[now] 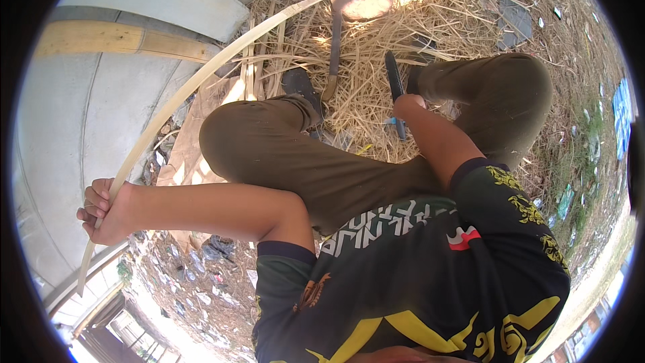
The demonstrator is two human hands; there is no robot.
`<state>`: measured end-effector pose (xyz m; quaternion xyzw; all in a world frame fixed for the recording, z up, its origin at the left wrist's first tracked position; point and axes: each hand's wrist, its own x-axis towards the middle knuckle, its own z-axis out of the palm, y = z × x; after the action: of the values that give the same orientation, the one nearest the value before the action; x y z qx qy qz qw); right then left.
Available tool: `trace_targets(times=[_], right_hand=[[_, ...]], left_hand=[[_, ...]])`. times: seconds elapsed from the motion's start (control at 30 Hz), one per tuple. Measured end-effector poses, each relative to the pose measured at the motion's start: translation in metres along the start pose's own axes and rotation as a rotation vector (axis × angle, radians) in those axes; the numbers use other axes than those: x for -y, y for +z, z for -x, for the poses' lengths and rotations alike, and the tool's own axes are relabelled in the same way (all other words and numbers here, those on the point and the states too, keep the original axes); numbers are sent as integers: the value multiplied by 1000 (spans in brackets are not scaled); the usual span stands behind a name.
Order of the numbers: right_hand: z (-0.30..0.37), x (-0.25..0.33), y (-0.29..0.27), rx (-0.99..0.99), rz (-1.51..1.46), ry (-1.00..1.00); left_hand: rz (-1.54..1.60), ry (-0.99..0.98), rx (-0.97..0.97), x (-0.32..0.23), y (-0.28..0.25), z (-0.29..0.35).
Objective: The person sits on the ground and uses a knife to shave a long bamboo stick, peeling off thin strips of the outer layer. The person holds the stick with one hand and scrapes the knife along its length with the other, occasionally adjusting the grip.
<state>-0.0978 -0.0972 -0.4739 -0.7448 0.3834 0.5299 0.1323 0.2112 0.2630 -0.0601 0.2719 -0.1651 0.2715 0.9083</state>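
My left hand (106, 212), stretched out to the far left, is closed around a long pale bamboo strip (176, 102). The strip bends up across the view, and its far end lies over a round wood block (366, 1); a short tail hangs below my fist. Between my knees, my right hand (409, 105) is closed on a knife with a dark blade (394, 70) pointing away from me. The knife's rear end sticks out below the hand, and the fingers are partly hidden. A machete (334, 50) with a wooden handle lies against the block.
Pale bamboo shavings (363, 94) cover the ground around my feet. At the left stands a grey panel wall (57, 104) with a thick bamboo pole (124, 39) along it. Brown cardboard (191, 151) lies beside my left leg. Litter is scattered over the soil at right.
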Motion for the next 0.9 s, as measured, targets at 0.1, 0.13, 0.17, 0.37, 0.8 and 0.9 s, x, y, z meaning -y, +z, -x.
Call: trace_targets(times=[0.1,0.13,0.17,0.37,0.8,0.9], right_hand=[[-36,-22,20,-12,75,-90],[-30,-18,19,-6,205,-195],[-25,-12,15,-35,178,-163],[-40,-26,44,-174,167,-162],[45,-55,-133,-277,532,-524],[139,-69,-175,-442,223,-661]], left_hand=[[64,-86,19,7,-21,-11],[45,-106,-13,4,-29,-15],[78,-108,-34,7,-24,-6],[308,-170,6,41,1,17],[601,-67,-93,49,20,39],[579,-31,-197,59,48,56]])
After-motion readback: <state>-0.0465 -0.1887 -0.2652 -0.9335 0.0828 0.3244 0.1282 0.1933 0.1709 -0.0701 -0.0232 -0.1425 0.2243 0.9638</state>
